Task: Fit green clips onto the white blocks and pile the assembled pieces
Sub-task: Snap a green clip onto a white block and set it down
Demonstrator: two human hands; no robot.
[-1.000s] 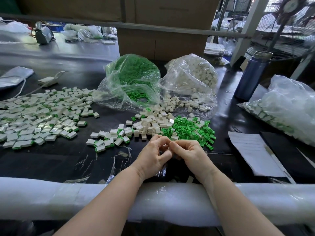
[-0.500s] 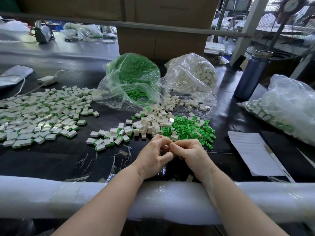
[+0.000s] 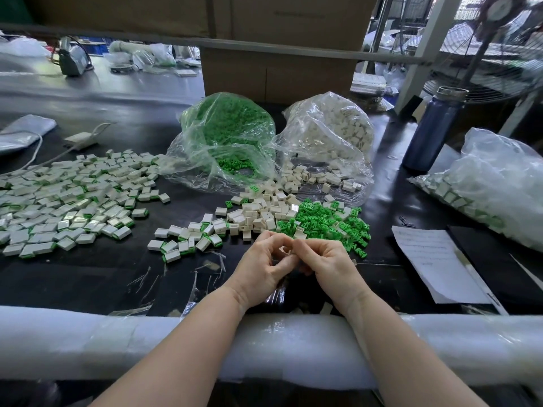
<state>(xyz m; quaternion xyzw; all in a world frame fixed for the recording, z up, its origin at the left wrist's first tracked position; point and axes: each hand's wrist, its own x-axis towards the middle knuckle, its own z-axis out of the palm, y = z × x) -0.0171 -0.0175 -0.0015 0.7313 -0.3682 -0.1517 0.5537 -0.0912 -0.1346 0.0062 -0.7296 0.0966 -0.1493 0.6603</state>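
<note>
My left hand (image 3: pixel 261 267) and my right hand (image 3: pixel 330 267) meet fingertip to fingertip just above the dark table, pinching one small piece between them; the fingers hide most of it. Right behind the hands lies a heap of loose white blocks (image 3: pixel 258 212), with a heap of green clips (image 3: pixel 326 220) to its right. A small cluster of assembled pieces (image 3: pixel 185 242) sits left of the hands. A wide spread of assembled pieces (image 3: pixel 67 201) covers the table's left side.
Open plastic bags of green clips (image 3: pixel 232 136) and white blocks (image 3: pixel 335 133) stand at the back. A blue bottle (image 3: pixel 430 129), a paper sheet (image 3: pixel 435 259) and another filled bag (image 3: pixel 493 186) are on the right. A white padded rail (image 3: pixel 88 345) lines the near edge.
The hands stay in the same place. The fingertips have shifted slightly around the small piece held between them.
</note>
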